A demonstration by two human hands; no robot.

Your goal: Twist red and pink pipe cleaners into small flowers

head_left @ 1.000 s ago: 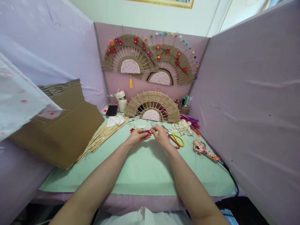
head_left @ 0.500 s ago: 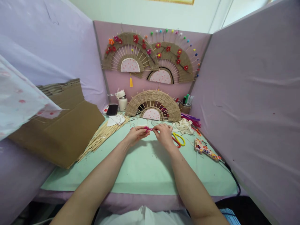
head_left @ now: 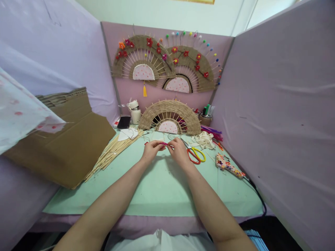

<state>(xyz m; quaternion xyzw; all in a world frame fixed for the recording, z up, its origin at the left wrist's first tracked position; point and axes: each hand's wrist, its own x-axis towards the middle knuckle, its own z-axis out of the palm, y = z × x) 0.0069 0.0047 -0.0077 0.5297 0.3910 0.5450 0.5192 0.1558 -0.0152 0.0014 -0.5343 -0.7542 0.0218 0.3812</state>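
Both of my hands meet over the middle of the green table top (head_left: 162, 188). My left hand (head_left: 151, 150) and my right hand (head_left: 178, 150) are each closed in a pinch on a thin pink pipe cleaner (head_left: 163, 143) stretched between the fingertips. The scissors (head_left: 194, 154) with one red and one yellow handle lie just right of my right hand. A woven straw fan (head_left: 169, 116) stands behind my hands against the back wall.
A bundle of bamboo sticks (head_left: 112, 152) and stacked brown cardboard (head_left: 65, 143) lie to the left. A patterned glue gun (head_left: 228, 166) with a black cord lies at the right. Two decorated fans (head_left: 167, 62) hang on the back wall; a phone (head_left: 124, 122), a jar and a pen cup stand below.
My hands have stayed together over the table, shifting only slightly while working the pink pipe cleaner; the view has tilted a little.
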